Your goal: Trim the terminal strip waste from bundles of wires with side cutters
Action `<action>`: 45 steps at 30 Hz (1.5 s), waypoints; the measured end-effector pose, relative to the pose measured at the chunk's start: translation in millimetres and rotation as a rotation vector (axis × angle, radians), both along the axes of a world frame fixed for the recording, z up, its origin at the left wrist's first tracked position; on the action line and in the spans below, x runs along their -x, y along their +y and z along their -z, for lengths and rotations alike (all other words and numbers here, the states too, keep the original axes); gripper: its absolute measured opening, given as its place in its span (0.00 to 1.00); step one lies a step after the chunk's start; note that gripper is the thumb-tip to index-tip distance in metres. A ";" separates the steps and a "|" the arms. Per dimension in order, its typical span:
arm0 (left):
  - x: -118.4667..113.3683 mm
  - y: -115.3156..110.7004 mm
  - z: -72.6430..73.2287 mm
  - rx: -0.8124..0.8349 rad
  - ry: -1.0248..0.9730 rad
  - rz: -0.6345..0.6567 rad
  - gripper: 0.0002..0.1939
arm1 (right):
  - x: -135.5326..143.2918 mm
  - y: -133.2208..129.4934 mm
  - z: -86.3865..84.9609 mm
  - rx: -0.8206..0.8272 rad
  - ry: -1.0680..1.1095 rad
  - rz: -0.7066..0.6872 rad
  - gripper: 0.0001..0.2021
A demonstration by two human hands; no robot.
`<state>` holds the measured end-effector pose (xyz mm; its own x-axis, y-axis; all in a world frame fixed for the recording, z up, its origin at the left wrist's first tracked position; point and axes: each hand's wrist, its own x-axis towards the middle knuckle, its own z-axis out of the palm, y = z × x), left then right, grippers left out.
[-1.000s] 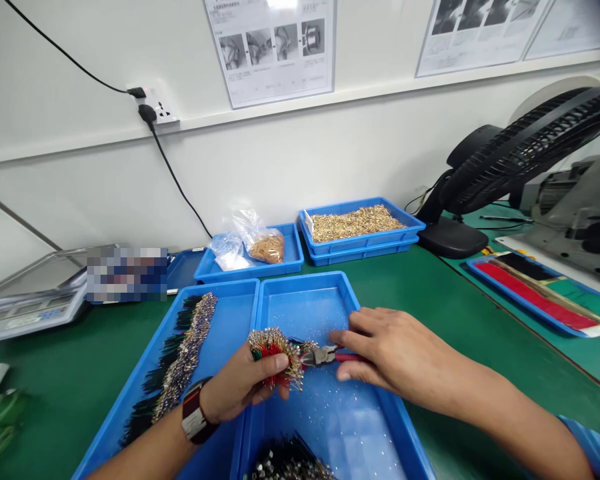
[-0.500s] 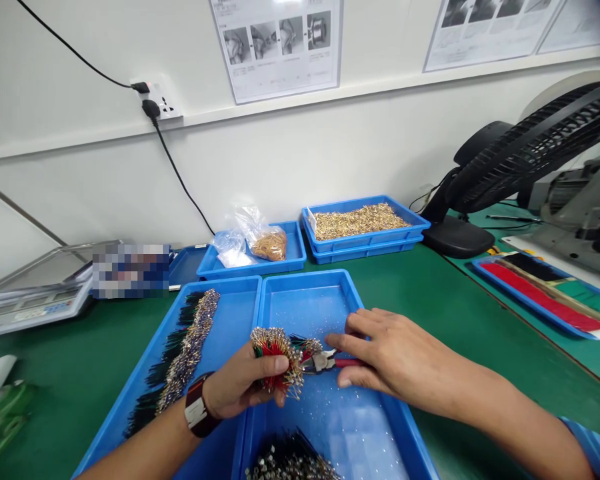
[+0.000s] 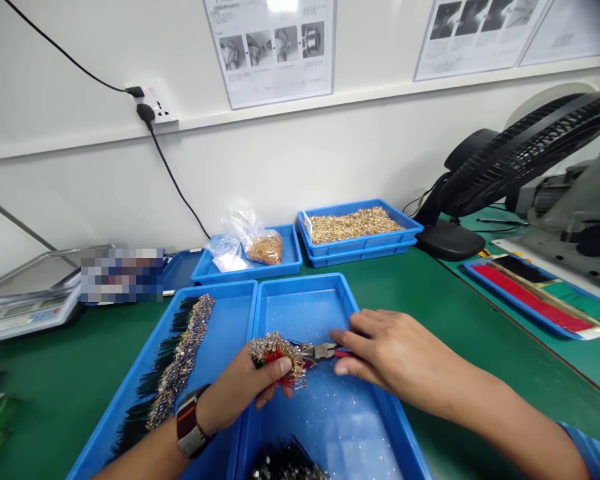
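Note:
My left hand (image 3: 243, 383) is wrapped round a bundle of short wires (image 3: 275, 350) with shiny metal ends, with red, green and dark wires showing among them. The thumb presses across the front of the bundle. From the right, my right hand (image 3: 390, 347) grips a pair of pliers (image 3: 324, 351) by the red handles, its index finger stretched along the top. The jaws reach the right side of the bundle; what lies between them is too small to make out. Both hands are above the right blue tray (image 3: 347, 407), which is speckled with tiny bits.
Rows of dark wires (image 3: 180, 360) lie in the left blue tray (image 3: 233, 287); another dark heap (image 3: 287, 460) sits near me. Behind stand a tray with plastic bags (image 3: 263, 248) and stacked trays of gold-coloured parts (image 3: 355, 225). A black fan (image 3: 525, 153) stands right, a scale (image 3: 35, 313) left.
The plier jaws have risen slightly and lie more level against the bundle. The small wire cluster above the jaws no longer shows apart. The view has shifted a little.

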<state>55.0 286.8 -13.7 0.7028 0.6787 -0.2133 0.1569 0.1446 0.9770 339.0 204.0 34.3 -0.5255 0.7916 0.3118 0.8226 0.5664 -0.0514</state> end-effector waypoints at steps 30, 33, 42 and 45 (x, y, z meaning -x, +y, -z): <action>-0.4 -2.2 -9.8 0.136 0.004 -0.057 0.27 | -0.3 1.5 3.5 0.019 0.002 0.000 0.24; 0.3 -1.8 -9.9 0.171 0.012 -0.043 0.28 | 0.0 0.7 4.8 0.017 -0.010 -0.004 0.24; 5.1 0.4 -3.8 0.307 -0.031 -0.021 0.27 | 2.8 3.3 4.4 0.079 0.024 -0.040 0.25; 3.9 -0.1 -3.5 0.308 -0.033 -0.021 0.26 | 2.5 1.7 3.6 0.134 0.025 -0.049 0.24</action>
<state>51.1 286.7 -10.2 0.6993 0.6000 -0.3885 0.1194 0.4378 0.8911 336.5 205.7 30.7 -0.5582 0.8004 0.2185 0.7913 0.5927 -0.1500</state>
